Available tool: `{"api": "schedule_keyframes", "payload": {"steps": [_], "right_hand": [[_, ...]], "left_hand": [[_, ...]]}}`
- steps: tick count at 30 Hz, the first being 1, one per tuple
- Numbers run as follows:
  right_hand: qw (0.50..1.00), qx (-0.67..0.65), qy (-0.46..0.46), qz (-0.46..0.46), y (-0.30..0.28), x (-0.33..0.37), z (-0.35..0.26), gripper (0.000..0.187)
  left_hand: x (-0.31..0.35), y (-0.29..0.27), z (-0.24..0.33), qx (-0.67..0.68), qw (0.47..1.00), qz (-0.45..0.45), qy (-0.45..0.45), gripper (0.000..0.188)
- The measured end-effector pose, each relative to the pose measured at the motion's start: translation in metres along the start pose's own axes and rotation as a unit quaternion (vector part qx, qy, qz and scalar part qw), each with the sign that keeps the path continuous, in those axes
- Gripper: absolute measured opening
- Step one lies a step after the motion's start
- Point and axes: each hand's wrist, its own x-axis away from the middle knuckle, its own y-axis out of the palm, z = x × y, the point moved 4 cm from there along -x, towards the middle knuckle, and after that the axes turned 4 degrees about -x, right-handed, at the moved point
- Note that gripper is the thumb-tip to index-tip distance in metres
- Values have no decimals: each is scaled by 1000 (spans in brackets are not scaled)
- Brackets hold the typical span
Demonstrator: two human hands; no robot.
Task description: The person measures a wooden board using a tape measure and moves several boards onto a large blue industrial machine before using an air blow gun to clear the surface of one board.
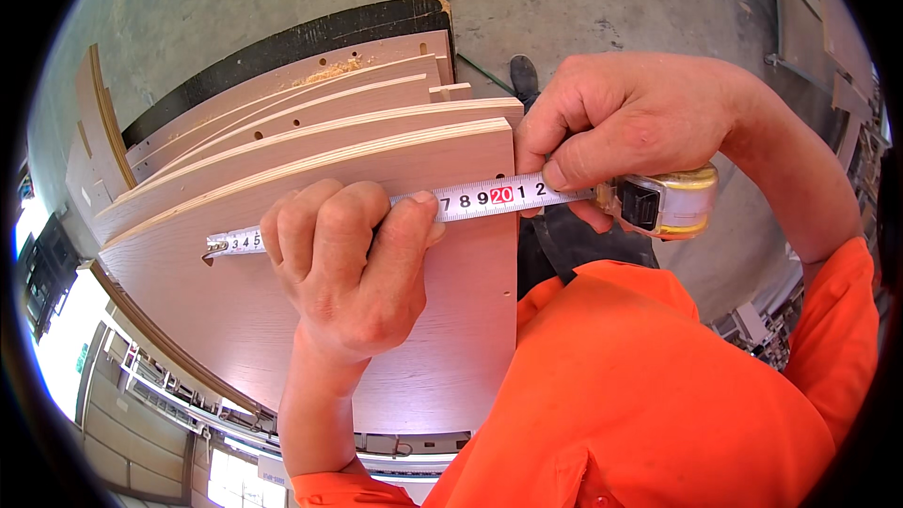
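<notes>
A tape measure [685, 202] with a clear and yellow case hangs just off the right edge of a light wood-grain panel [442, 320]. Its white blade runs leftward across the panel's face, and its hooked end shows past my left hand. My left hand [353, 259] is closed over the middle of the blade, thumb pressing it toward the panel. My right hand [611, 122] pinches the blade between thumb and fingers at the panel's right edge, close to the case. A small drilled hole sits in the panel just above the blade.
Several more panels [367, 94] stand in a row behind, some with drilled holes and sawdust on top. Beyond them is a dark curved board [292, 52]. Other boards [105, 122] lean at the left. Concrete floor [602, 0] lies beyond; a shoe [524, 73] shows near the panels.
</notes>
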Motion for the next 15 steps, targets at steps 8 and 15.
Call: {"api": "schedule_keyframes", "payload": {"steps": [8, 15], "right_hand": [[1000, -4, 4, -1, 0, 0, -1, 20], [1000, 2, 4, -4, 0, 0, -1, 20]], "left_hand": [[0, 0, 0, 2, 1000, -4, 1, 13], [0, 0, 0, 4, 1000, -3, 1, 13]]}}
